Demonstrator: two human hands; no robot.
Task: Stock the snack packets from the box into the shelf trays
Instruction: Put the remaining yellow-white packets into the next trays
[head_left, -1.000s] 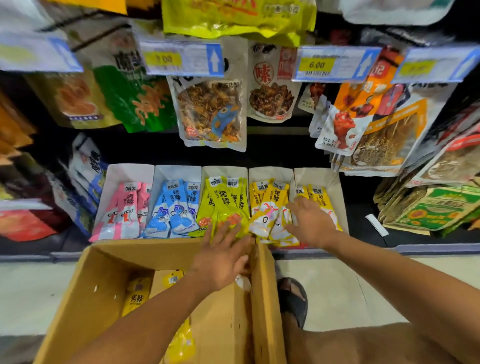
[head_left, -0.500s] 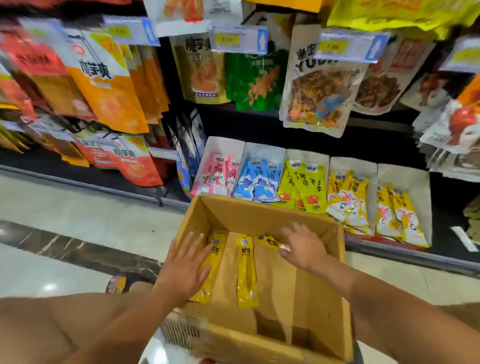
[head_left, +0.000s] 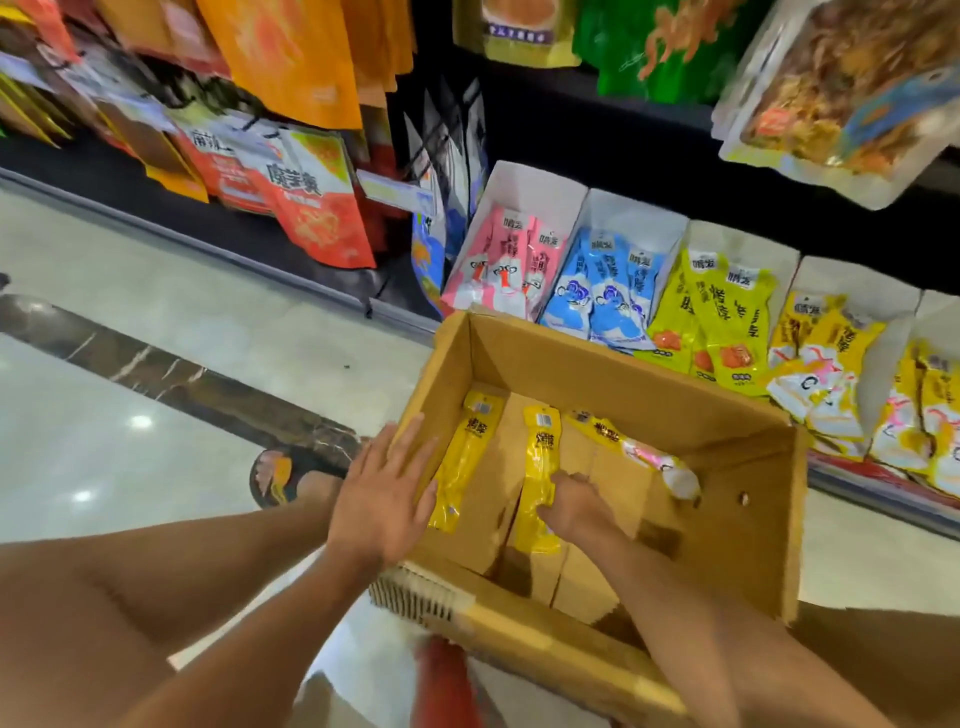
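An open cardboard box (head_left: 613, 364) sits in front of the low shelf. Three long yellow snack packets lie on its floor: a left one (head_left: 467, 457), a middle one (head_left: 539, 441) and a right one (head_left: 623, 447) lying slantwise. My left hand (head_left: 387, 488) lies flat with straight fingers against the box's left wall. My right hand (head_left: 579, 506) is down inside the box, its fingers curled on the lower part of the middle packet. Behind the box stand white shelf trays holding pink (head_left: 498, 260), blue (head_left: 608, 291), yellow-green (head_left: 722, 312) and yellow (head_left: 821, 358) packets.
Large orange and red snack bags (head_left: 306, 202) hang at the left, and other bags (head_left: 841, 88) hang above the trays. My sandalled foot (head_left: 291, 473) stands on the tiled floor left of the box. Something red (head_left: 447, 680) shows below the box's near edge.
My view swung left and closer to the box. My right hand moved from the slanted packet down onto the middle packet. My left hand shifted to the box's left wall.
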